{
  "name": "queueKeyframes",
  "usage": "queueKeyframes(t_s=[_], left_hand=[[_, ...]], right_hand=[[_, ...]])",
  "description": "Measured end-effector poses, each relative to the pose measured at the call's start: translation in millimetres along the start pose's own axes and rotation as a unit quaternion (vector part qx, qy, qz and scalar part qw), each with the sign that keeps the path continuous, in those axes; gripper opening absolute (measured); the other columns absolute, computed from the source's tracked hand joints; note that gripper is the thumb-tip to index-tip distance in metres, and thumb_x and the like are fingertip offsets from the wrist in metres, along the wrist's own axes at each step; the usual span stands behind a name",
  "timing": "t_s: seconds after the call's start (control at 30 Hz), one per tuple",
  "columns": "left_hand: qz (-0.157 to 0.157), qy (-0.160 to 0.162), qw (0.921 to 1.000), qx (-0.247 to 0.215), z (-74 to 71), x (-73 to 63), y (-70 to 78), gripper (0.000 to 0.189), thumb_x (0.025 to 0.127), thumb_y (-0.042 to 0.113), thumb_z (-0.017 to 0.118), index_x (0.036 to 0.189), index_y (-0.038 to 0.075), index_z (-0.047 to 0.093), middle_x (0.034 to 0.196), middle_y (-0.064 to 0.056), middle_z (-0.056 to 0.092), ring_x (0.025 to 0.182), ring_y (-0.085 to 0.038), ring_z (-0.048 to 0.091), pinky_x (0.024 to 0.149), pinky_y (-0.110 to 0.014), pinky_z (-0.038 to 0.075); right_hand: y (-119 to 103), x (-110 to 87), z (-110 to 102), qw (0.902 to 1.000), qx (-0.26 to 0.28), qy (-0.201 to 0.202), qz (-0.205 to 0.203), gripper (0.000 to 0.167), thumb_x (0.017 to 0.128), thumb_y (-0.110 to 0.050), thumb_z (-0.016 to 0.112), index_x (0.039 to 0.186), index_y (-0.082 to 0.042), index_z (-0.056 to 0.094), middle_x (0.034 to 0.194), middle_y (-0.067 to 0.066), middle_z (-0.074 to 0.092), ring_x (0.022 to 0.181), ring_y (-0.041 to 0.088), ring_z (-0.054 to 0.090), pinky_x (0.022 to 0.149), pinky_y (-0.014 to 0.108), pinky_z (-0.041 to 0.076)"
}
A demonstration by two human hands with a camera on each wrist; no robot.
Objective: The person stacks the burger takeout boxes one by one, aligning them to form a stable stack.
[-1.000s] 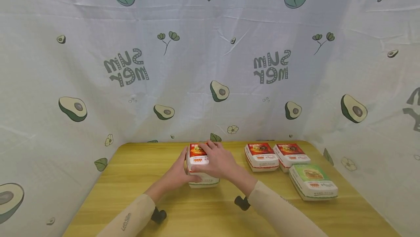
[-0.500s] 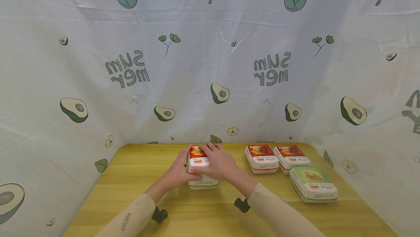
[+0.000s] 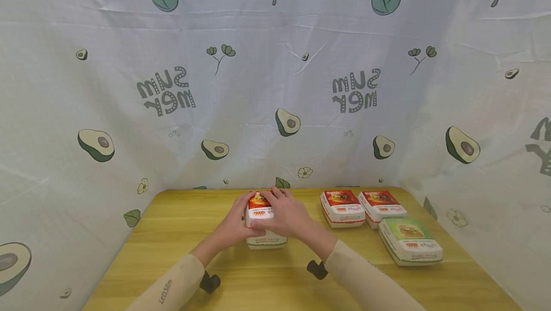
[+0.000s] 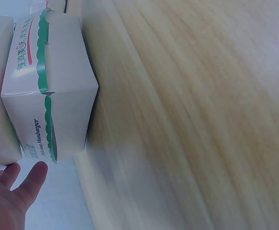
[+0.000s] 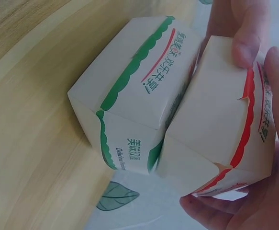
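Observation:
A white burger box with a red printed lid (image 3: 259, 209) sits on top of a white burger box with green trim (image 3: 268, 240), left of the table's middle. Both hands are round the upper box. My left hand (image 3: 232, 225) grips its left side, with the thumb across the front. My right hand (image 3: 289, 213) grips it from the right, fingers over the top and far side. In the right wrist view, the red-trimmed box (image 5: 201, 110) leans close against the green-trimmed box (image 5: 134, 91). The left wrist view shows left fingertips (image 4: 33, 181) near the green-trimmed box's (image 4: 65, 91) corner.
Two red-lidded burger boxes stand at the back right, one (image 3: 343, 209) beside the other (image 3: 381, 208). A green-lidded burger box (image 3: 410, 241) is in front of them. Printed avocado cloth (image 3: 258, 86) hangs behind the wooden table (image 3: 181, 234).
The left fingertips have moved slightly right over the upper box's edge. The right hand and the other boxes stay nearly where they were.

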State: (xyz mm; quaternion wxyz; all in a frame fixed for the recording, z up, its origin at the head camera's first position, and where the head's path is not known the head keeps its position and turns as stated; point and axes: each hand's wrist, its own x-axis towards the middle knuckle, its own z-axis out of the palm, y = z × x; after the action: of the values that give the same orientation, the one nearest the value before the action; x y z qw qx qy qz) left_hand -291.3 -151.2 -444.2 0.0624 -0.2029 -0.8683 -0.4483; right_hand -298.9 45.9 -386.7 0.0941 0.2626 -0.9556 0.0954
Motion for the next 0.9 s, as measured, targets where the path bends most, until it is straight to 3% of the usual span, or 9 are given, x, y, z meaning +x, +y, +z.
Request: queueKeyframes(t_s=[0.27, 0.9], left_hand=[[-0.002, 0.001, 1.0, 0.004, -2.0, -1.0, 2.2, 0.101, 0.076, 0.045, 0.087, 0.156, 0.03, 0.028, 0.159, 0.002, 0.03, 0.136, -0.024, 0.042, 0.113, -0.057, 0.037], [0.002, 0.014, 0.9998, 0.014, 0.2, 1.6, -1.2, 0.097, 0.075, 0.048, 0.086, 0.154, 0.037, 0.031, 0.157, 0.003, 0.032, 0.135, -0.024, 0.043, 0.11, -0.058, 0.04]], right_hand=[[-1.4, -1.2, -3.0, 0.9999, 0.008, -0.006, -0.005, 0.089, 0.081, -0.077, 0.061, 0.152, -0.026, 0.044, 0.157, 0.012, 0.042, 0.138, 0.039, 0.044, 0.103, 0.058, 0.046], [2.4, -2.6, -2.8, 0.9989, 0.046, -0.004, -0.002, 0.09, 0.081, -0.074, 0.065, 0.152, -0.025, 0.042, 0.158, 0.012, 0.038, 0.141, 0.04, 0.04, 0.106, 0.061, 0.042]])
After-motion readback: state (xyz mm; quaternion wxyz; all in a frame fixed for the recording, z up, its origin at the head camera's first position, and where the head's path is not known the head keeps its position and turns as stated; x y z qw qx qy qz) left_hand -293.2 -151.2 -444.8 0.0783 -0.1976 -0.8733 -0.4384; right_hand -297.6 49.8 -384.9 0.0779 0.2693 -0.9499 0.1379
